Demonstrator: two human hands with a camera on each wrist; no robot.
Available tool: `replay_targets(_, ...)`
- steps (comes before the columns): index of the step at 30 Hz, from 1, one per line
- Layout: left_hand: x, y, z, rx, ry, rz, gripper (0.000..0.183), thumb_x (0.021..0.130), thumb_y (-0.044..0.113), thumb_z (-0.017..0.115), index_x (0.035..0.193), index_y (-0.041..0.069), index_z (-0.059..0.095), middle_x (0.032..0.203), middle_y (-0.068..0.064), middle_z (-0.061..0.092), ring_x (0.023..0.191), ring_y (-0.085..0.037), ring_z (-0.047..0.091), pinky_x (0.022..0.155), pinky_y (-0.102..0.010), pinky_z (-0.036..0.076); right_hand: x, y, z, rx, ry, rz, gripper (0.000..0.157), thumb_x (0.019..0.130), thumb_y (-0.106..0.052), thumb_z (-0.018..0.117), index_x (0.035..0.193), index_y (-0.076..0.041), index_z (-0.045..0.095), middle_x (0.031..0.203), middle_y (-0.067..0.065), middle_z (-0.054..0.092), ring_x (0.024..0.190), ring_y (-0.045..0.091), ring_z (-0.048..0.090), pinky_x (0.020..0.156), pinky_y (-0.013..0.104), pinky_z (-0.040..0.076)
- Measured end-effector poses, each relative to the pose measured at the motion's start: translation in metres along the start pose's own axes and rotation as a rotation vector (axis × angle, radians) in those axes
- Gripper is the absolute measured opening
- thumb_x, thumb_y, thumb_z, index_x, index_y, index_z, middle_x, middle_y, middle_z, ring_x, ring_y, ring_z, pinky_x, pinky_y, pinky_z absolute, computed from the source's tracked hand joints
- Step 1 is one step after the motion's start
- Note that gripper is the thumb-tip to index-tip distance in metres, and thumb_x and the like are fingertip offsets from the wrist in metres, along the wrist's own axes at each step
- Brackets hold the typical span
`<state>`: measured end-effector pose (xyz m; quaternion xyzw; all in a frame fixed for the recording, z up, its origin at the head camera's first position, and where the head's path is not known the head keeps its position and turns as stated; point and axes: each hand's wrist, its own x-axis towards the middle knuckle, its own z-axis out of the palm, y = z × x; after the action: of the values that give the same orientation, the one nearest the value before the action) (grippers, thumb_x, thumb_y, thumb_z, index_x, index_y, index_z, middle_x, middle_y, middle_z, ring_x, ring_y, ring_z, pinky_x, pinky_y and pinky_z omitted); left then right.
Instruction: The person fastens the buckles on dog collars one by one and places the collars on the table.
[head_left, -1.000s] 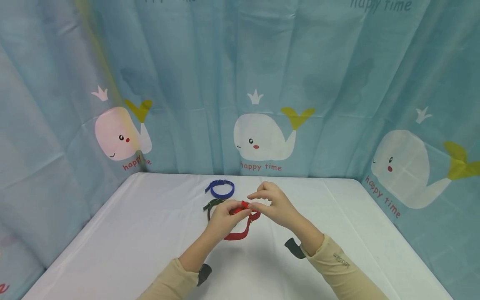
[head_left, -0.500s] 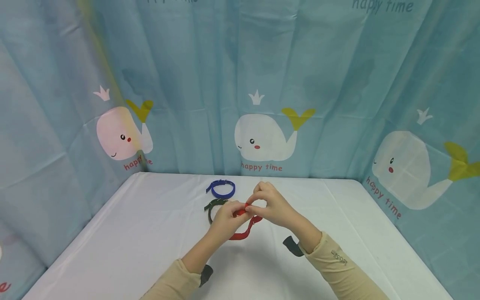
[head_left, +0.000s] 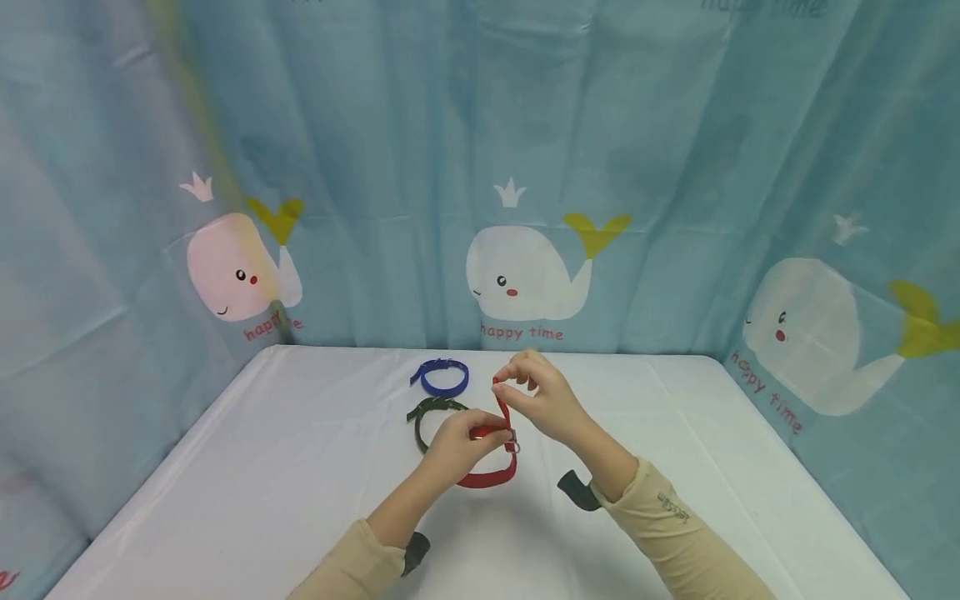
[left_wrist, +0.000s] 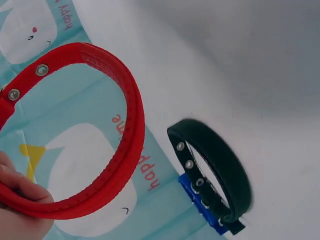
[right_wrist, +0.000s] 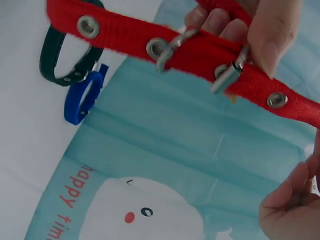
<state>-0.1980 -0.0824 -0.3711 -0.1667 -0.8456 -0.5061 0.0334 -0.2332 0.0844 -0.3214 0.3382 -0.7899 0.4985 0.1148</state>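
A red collar (head_left: 487, 479) with metal eyelets is held up above the table, closed into a loop. My left hand (head_left: 453, 446) pinches it beside its metal buckle (right_wrist: 230, 75), where thumb and fingers clasp the webbing. Above and to the right, my right hand (head_left: 551, 400) pinches the tip of the strap (head_left: 502, 407) between thumb and fingers, and the strap runs taut up from the buckle. In the right wrist view the strap passes through the buckle and a D-ring (right_wrist: 172, 50); its tip lies outside that view.
Just behind the left hand, a dark green collar (head_left: 418, 417) lies looped on the white table (head_left: 300, 467). Farther back is a blue collar (head_left: 446, 392), also looped. A blue whale-print curtain (head_left: 420, 275) rises at the table's far edge and sides.
The right hand has taken the strap's tip from beside the left fingers and drawn it upward, so a length of strap now stands out from the buckle. The left hand has lowered slightly.
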Motion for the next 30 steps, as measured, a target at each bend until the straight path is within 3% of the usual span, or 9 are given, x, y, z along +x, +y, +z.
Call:
replay_targets(7, -0.002, 0.003, -0.004, 0.048, 0.023, -0.010, 0.017, 0.088, 0.017, 0.072, 0.101, 0.005, 0.073, 0.091, -0.002, 0.069, 0.089, -0.021, 0.061, 0.074, -0.036, 0.053, -0.004, -0.003, -0.004, 0.017, -0.087, 0.049, 0.018, 0.088, -0.007, 0.070, 0.104, -0.001, 0.067, 0.092, 0.005, 0.059, 0.082, 0.019, 0.050, 0.071, 0.030, 0.044)
replay_targets(11, -0.003, 0.006, -0.005, 0.088, 0.034, 0.000, 0.016, 0.087, 0.016, 0.072, 0.099, 0.006, 0.074, 0.090, -0.002, 0.069, 0.088, -0.020, 0.060, 0.073, -0.035, 0.052, -0.006, -0.002, -0.003, 0.000, -0.127, 0.035, 0.011, 0.087, -0.006, 0.071, 0.097, -0.002, 0.070, 0.084, 0.000, 0.056, 0.077, 0.017, 0.050, 0.066, 0.027, 0.043)
replay_targets(13, -0.004, 0.008, -0.005, 0.058, 0.032, -0.019, 0.020, 0.088, 0.016, 0.072, 0.104, 0.005, 0.073, 0.094, -0.004, 0.069, 0.089, -0.021, 0.061, 0.074, -0.035, 0.053, -0.007, -0.001, -0.004, 0.018, -0.130, 0.057, 0.010, 0.088, -0.006, 0.069, 0.098, -0.001, 0.069, 0.085, 0.002, 0.059, 0.076, 0.016, 0.053, 0.066, 0.026, 0.046)
replay_targets(17, -0.008, 0.008, -0.009, -0.048, 0.021, -0.108, 0.031, 0.090, 0.020, 0.069, 0.116, 0.004, 0.068, 0.105, -0.009, 0.068, 0.096, -0.025, 0.062, 0.080, -0.041, 0.054, -0.010, 0.003, -0.008, 0.092, -0.121, 0.142, 0.015, 0.093, -0.008, 0.064, 0.105, 0.001, 0.065, 0.090, 0.008, 0.064, 0.076, 0.018, 0.060, 0.069, 0.028, 0.052)
replay_targets(20, -0.010, 0.008, -0.012, -0.129, 0.013, -0.186, 0.032, 0.092, 0.021, 0.065, 0.119, 0.003, 0.066, 0.104, -0.010, 0.068, 0.097, -0.025, 0.061, 0.082, -0.044, 0.052, -0.012, 0.007, -0.010, 0.141, -0.108, 0.186, 0.018, 0.095, -0.009, 0.062, 0.108, 0.002, 0.063, 0.089, 0.011, 0.065, 0.076, 0.020, 0.062, 0.070, 0.030, 0.054)
replay_targets(25, -0.008, 0.008, -0.016, -0.232, 0.010, -0.300, 0.029, 0.094, 0.022, 0.062, 0.111, 0.000, 0.067, 0.088, -0.008, 0.068, 0.085, -0.022, 0.059, 0.075, -0.035, 0.049, -0.014, 0.011, -0.011, 0.181, -0.087, 0.178, 0.018, 0.097, -0.009, 0.059, 0.109, 0.004, 0.062, 0.093, 0.014, 0.065, 0.079, 0.022, 0.063, 0.071, 0.030, 0.054)
replay_targets(30, -0.004, 0.008, -0.017, -0.250, -0.001, -0.373, 0.027, 0.091, 0.026, 0.065, 0.099, 0.000, 0.069, 0.076, -0.004, 0.061, 0.073, -0.019, 0.054, 0.068, -0.030, 0.044, -0.013, 0.011, -0.011, 0.208, -0.112, 0.161, 0.018, 0.097, -0.008, 0.057, 0.110, 0.004, 0.061, 0.095, 0.016, 0.066, 0.083, 0.027, 0.063, 0.071, 0.030, 0.054)
